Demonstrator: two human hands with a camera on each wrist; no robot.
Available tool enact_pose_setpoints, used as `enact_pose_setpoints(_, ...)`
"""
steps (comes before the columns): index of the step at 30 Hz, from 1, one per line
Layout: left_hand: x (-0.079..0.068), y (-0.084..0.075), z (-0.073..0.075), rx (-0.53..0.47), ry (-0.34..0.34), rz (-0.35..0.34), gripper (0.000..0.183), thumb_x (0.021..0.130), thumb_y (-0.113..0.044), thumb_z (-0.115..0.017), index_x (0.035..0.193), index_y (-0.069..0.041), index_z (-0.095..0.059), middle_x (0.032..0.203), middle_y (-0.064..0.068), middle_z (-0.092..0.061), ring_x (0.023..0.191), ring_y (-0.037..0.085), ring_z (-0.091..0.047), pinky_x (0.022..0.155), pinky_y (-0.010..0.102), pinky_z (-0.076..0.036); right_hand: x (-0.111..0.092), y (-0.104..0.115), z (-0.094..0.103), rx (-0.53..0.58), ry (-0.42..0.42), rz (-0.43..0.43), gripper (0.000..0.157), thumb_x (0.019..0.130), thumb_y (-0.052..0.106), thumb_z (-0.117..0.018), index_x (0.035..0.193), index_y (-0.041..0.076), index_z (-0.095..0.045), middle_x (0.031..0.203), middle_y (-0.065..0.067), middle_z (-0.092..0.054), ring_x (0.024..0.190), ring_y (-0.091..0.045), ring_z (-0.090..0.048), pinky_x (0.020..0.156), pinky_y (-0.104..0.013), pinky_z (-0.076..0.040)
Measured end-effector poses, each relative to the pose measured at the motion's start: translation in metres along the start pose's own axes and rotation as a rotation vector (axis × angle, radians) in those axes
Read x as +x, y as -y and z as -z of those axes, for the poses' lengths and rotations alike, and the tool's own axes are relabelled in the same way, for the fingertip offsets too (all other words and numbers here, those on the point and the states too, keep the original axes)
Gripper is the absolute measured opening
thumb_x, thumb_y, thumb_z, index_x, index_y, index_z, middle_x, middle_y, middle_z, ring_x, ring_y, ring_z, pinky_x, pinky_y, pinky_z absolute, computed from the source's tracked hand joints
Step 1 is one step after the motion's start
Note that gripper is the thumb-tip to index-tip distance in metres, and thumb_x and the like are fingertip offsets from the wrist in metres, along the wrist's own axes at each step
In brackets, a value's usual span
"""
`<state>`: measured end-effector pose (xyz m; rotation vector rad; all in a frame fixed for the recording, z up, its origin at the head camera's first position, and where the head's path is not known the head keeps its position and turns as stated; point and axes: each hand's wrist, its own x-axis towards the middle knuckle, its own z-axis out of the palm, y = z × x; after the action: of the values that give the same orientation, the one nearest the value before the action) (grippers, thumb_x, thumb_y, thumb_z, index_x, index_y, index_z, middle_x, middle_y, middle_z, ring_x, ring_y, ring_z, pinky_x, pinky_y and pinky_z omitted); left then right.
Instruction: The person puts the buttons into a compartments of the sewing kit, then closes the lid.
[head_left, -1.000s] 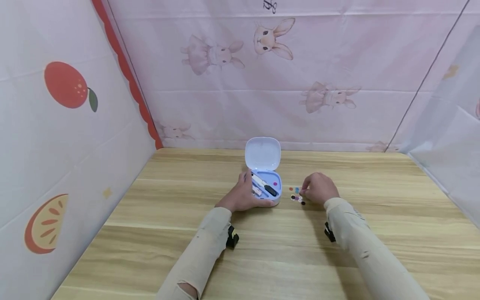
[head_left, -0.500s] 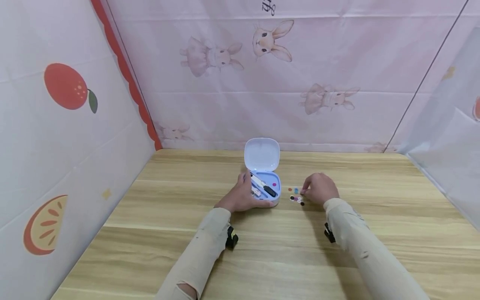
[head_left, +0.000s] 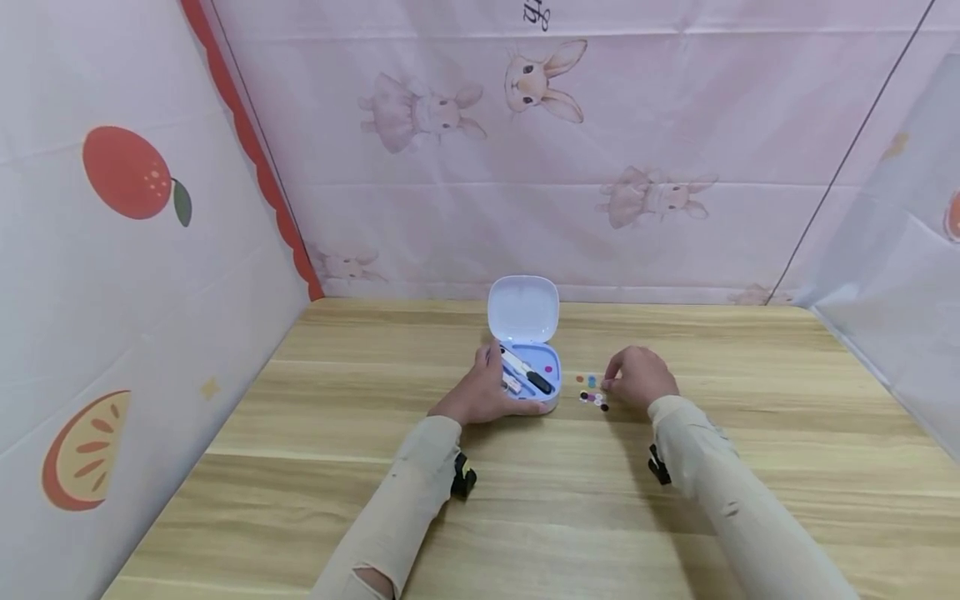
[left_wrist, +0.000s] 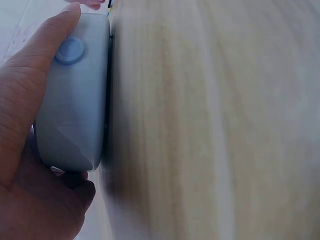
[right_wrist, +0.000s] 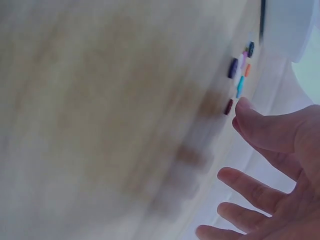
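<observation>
A small light-blue box (head_left: 553,385) stands on the wooden table with its lid (head_left: 523,308) raised. My left hand (head_left: 480,389) grips it from the left, thumb along the near side, beside a round stud (left_wrist: 69,50). Inside lie a white tool with a black end (head_left: 537,381), a small pale item (head_left: 512,382) and a magenta button (head_left: 548,369). To the right, the thumb and forefinger of my right hand (head_left: 640,382) pinch at a dark red button (right_wrist: 228,107) close to the tabletop. The other fingers are spread apart.
Several loose buttons lie between box and right hand, among them an orange one (head_left: 580,379), blue ones (head_left: 592,381) and a black one (head_left: 604,407). The wooden table (head_left: 540,517) meets a pink rabbit-print cloth (head_left: 450,225) behind and a fruit-print cloth (head_left: 187,333) at left.
The dark red button at my right fingertips has shifted slightly right, away from the blue ones. My left hand and the box stay in place.
</observation>
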<state>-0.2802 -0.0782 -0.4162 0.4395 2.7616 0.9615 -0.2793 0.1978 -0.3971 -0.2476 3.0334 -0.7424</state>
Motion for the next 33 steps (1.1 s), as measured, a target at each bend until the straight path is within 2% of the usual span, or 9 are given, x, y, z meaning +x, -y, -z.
enact_pose_setpoints(6,-0.0002,-0.0002,0.0005,0.001,0.001,-0.007,0.139,0.070,-0.069,-0.082,0.163,-0.013,0.004,0.163,0.013,-0.010,0.130,0.032,-0.042,0.109,0.048,-0.040,0.0014,-0.0013,-0.0047,0.001,0.019,-0.049,0.005,0.086,0.010,-0.078,0.082,0.008,-0.076,0.112,-0.020,-0.070,0.103,-0.038,-0.059,0.092,-0.056,-0.045)
enact_pose_setpoints(14,0.0010,0.0004,0.0005,-0.001,0.000,0.001,0.139,0.070,-0.069,-0.082,0.163,-0.014,0.006,0.164,0.011,-0.009,0.131,0.030,-0.041,0.109,0.047,-0.039,0.0015,-0.0039,-0.0009,-0.029,0.018,-0.093,0.006,0.086,0.014,-0.079,0.088,0.008,-0.079,0.117,-0.021,-0.069,0.106,-0.038,-0.061,0.089,-0.055,-0.048)
enact_pose_setpoints(22,-0.0008,-0.0015,0.0017,-0.001,-0.003,0.008,0.138,0.070,-0.069,-0.081,0.163,-0.013,0.004,0.164,0.012,-0.010,0.130,0.032,-0.042,0.109,0.048,-0.039,0.0020,-0.0026,0.0002,-0.053,0.022,-0.099,0.004,0.086,0.011,-0.079,0.085,0.007,-0.079,0.107,-0.017,-0.072,0.095,-0.032,-0.061,0.083,-0.049,-0.049)
enact_pose_setpoints(33,-0.0014,-0.0024,0.0028,0.001,0.002,0.015,0.138,0.070,-0.069,-0.081,0.163,-0.014,0.004,0.164,0.011,-0.010,0.129,0.030,-0.042,0.109,0.046,-0.040,0.0035,-0.0032,-0.0024,-0.037,0.028,-0.085,0.003,0.083,0.002,-0.073,0.084,0.002,-0.075,0.095,-0.013,-0.071,0.090,-0.031,-0.061,0.082,-0.049,-0.051)
